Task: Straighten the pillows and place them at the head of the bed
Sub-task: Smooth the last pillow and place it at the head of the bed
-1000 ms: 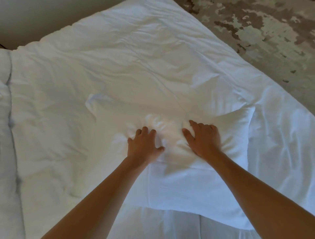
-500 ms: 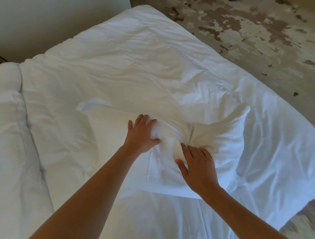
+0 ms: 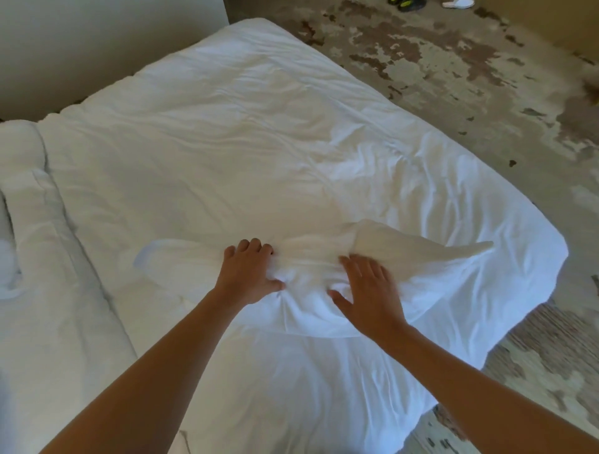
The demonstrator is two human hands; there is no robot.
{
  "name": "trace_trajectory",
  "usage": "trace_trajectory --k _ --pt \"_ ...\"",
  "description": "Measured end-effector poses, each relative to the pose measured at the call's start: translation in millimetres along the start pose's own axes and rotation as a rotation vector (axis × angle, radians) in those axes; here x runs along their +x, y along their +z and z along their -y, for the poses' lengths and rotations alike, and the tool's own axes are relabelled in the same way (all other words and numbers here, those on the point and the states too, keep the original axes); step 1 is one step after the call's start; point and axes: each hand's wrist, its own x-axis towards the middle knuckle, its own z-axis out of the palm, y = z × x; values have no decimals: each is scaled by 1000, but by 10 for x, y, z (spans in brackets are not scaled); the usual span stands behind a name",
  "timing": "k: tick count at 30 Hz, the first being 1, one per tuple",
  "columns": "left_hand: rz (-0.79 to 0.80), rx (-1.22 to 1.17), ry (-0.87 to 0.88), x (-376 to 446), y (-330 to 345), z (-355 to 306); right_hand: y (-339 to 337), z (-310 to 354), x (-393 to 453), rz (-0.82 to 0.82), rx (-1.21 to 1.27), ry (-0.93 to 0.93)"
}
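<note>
A white pillow lies crosswise on the white duvet of the bed, near its right edge. The pillow is dented in the middle and its right end puffs up to a corner. My left hand grips a bunch of the pillow's fabric left of the dent, fingers curled and thumb dug in. My right hand lies flat on the pillow's middle with fingers spread, blurred by motion. The pillow's left end blends into the duvet.
More white bedding with a rolled edge lies at the left. A mottled carpet runs along the bed's right side and far end. Shoes and a white slipper lie at the far edge. A pale wall stands behind.
My right hand went from digging into the pillow's middle to lying flat and spread on it. My left hand has kept its bunch of fabric. The pillow's right end has puffed up.
</note>
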Motion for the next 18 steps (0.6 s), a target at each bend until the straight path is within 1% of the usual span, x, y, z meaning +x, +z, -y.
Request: trace_trajectory --k 2,6,11,16,18 --pt "-42 22 -5 -123 42 44 44 -17 42 -54 -43 -40" --pt "-81 52 -2 -183 18 125 199 -179 176 -108 -92 -47" --pt "-73 41 21 -177 -61 118 196 -324 338 -168 -83 -151" --pt "-68 27 33 -197 -146 103 24 -372 432 -98 -76 -174" --pt "-80 21 25 -231 -164 100 -67 -419 431 -50 -27 -180"
